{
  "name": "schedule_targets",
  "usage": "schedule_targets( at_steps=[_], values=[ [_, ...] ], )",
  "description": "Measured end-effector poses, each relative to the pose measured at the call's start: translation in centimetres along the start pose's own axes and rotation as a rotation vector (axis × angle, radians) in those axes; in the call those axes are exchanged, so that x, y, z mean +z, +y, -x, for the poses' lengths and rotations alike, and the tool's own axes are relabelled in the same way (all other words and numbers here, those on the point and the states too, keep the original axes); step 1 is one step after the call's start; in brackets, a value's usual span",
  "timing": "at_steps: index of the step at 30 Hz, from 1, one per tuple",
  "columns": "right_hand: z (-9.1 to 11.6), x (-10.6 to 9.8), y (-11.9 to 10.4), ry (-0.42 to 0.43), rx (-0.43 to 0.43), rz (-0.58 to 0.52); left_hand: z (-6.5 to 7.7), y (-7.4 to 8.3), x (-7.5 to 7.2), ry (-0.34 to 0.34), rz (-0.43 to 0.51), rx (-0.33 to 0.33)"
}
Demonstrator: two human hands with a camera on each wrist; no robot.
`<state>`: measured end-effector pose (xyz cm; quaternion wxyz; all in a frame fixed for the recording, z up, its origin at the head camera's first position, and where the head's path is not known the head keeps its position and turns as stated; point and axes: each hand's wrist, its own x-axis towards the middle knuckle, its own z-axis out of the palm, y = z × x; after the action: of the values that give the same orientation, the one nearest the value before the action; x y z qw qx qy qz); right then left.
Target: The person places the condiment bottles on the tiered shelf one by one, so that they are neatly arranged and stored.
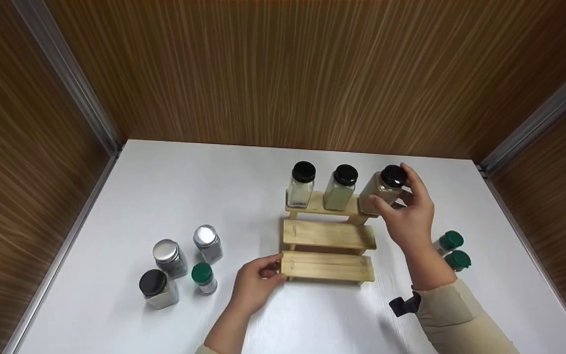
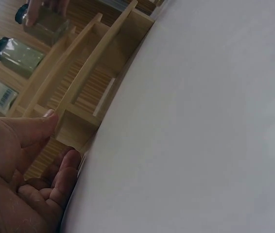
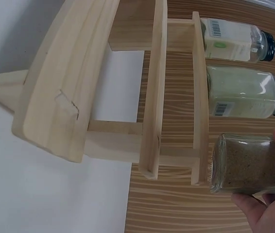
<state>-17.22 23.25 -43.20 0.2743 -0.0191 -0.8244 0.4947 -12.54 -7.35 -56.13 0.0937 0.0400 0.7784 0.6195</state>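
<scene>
Jar (image 1: pixel 373 189), brown powder (image 3: pixel 249 165) inside, right hand (image 1: pixel 411 216) gripping it — left hand (image 1: pixel 256 285) pinching wooden rack (image 1: pixel 329 234)

No words or numbers can be read. The left jar (image 3: pixel 258 46) bears a pale label (image 3: pixel 237 43) with a barcode (image 3: pixel 215 28) near the base, a round green mark (image 3: pixel 220 44) and lines of print too blurred to make out. The middle jar (image 3: pixel 244 90) carries a smaller barcode (image 3: pixel 222 108), also near its base.
</scene>
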Motion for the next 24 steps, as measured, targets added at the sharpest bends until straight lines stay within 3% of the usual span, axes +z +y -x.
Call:
schedule_targets(
  at_steps=[19,24],
  values=[
    [-0.21,0.66,0.5,-0.036,-0.025,-0.018,0.2,0.0,0.05,-0.007,0.043,0.039],
    [-0.22,0.74,0.48,-0.056,-0.025,-0.011,0.04,-0.14,-0.02,-0.007,0.02,0.017]
  ],
)
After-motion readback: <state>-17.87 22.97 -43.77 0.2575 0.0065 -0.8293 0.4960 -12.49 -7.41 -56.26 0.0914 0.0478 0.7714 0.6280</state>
